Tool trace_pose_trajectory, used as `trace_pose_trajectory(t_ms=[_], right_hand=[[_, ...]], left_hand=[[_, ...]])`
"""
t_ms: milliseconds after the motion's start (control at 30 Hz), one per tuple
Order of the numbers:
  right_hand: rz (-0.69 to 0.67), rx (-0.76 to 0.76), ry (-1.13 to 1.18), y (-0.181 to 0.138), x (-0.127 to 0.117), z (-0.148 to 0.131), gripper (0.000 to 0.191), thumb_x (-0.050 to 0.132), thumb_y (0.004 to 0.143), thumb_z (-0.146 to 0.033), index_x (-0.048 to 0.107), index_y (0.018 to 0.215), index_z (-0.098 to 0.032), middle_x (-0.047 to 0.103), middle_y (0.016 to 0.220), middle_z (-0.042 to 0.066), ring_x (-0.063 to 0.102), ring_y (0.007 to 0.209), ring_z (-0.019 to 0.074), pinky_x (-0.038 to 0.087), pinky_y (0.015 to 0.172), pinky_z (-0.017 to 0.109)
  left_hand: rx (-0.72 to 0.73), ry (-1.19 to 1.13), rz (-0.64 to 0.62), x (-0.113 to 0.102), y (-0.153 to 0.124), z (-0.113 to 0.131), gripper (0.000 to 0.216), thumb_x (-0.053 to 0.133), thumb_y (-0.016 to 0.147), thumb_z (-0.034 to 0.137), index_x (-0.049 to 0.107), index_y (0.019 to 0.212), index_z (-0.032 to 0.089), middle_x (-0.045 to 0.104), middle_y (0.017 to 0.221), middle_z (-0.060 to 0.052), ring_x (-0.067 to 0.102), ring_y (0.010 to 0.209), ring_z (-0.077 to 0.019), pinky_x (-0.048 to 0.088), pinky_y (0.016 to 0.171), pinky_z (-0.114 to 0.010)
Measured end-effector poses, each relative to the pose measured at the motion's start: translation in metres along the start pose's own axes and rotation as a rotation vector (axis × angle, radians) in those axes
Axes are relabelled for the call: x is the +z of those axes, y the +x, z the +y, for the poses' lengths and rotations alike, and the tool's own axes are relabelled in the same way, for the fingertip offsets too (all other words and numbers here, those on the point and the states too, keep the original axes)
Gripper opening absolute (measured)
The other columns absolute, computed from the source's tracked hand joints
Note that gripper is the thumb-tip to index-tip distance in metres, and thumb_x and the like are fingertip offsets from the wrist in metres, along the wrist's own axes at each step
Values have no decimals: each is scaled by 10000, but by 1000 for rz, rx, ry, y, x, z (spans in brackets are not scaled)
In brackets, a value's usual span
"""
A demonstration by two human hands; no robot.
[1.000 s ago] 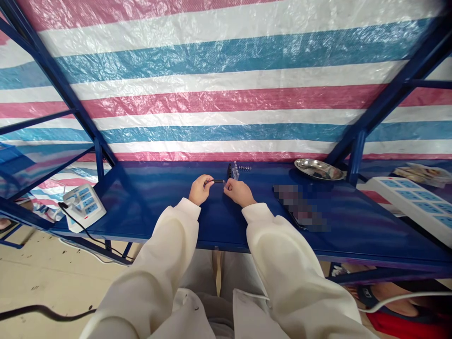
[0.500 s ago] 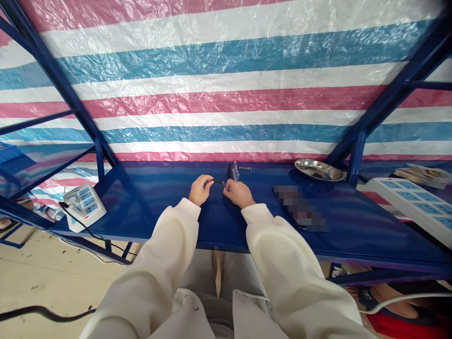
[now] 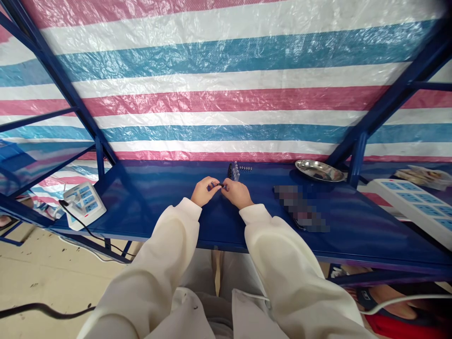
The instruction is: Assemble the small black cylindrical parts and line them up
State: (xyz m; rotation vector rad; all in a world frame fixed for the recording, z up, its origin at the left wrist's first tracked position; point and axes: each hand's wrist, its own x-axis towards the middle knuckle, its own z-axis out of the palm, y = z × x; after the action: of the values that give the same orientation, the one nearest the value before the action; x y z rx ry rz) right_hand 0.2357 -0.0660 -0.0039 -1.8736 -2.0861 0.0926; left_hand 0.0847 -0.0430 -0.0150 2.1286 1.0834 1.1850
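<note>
While a striped plastic sheet [image 3: 226,99] fills the background and runs out of view at the top, a blue table [image 3: 151,188] stretches in front of it, its right end cut off. Cream sleeves [image 3: 162,254] reach in from below, covering part of the table's front edge. On the right, a white socket block [image 3: 413,202] is cropped at the side; a smaller socket strip [image 3: 80,214] lies whole at the left, with a cord. A dark flat object [image 3: 300,209] is masked by coarse squares, so its surface cannot be read. Behind it sits an oval metal dish [image 3: 319,170]. The left hand [image 3: 202,191] and right hand [image 3: 238,193] almost meet mid-table. Just beyond the right one are clear parts [image 3: 236,170], partly covered by it, and black parts [image 3: 230,170], hard to separate by eye. Metal coils [image 3: 246,168] lie beside these. Between the hands is a small black piece [image 3: 221,185]: left thumb and fingertips pinch it, largely hiding it, while the right fingertips gather against it, though I cannot tell what they grip.
</note>
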Motion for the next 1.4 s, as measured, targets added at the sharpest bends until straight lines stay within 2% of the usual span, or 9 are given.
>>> trace_pose_trajectory(t_ms=[167,367,500,667,767,833,967,1067,1400], right_hand=[[46,-54,119,1,3,3,128,502,824,-286,599,863,-212,643,695,2,592,665,146,300,566,225],[116,-145,285,2,11,5,137,493,805,-271,599,852,-198,573,600,-23,529,564,115,312,553,208],[176,-203,372,4,18,7,159,491,793,-252,609,877,-188,547,576,-25,504,529,115,328,540,209],[166,-221,398,6,23,8,261,502,807,-263,628,1019,-177,588,629,-9,533,562,124,381,575,220],[154,-227,423,5,22,8,367,505,815,-270,587,1163,-187,616,685,-10,554,598,123,413,618,223],[176,-210,432,5,20,8,392,486,829,-280,569,1200,-185,617,700,-10,555,603,122,419,626,225],[214,-176,428,4,17,9,370,449,845,-284,592,1168,-172,594,670,-9,536,580,121,417,621,230],[215,-176,423,5,16,8,348,427,848,-281,616,1119,-172,571,631,-12,520,563,123,415,614,233],[330,-166,507,3,13,9,321,405,837,-318,646,998,-181,544,590,-12,492,524,121,410,587,238]], left_hand=[[-113,-71,29,-1,1,7,147,629,754,263,627,854,156,640,830,-23,545,642,-80,454,605,-208],[-80,-62,39,1,2,0,141,638,740,262,621,839,162,622,790,-8,524,599,-71,447,579,-202],[-20,-27,51,3,3,-7,121,644,738,275,606,725,161,597,760,-2,510,575,-69,444,577,-210],[-36,135,61,0,7,-6,144,622,757,265,581,661,165,602,747,-7,521,583,-86,442,607,-227],[-91,340,56,-20,14,-7,127,607,768,275,610,700,168,637,778,-31,569,667,-125,449,668,-250],[-212,471,94,-42,20,-12,127,596,772,279,628,718,169,664,810,-51,600,741,-157,451,703,-263],[-474,659,169,-92,25,-33,159,555,788,289,660,779,169,690,866,-79,629,841,-201,458,725,-274],[-608,764,170,-116,21,-48,192,535,792,297,675,817,167,694,896,-103,634,884,-236,464,720,-289],[-778,769,109,-125,10,-62,161,580,711,283,688,776,182,698,839,-93,648,863,-243,480,683,-277]])
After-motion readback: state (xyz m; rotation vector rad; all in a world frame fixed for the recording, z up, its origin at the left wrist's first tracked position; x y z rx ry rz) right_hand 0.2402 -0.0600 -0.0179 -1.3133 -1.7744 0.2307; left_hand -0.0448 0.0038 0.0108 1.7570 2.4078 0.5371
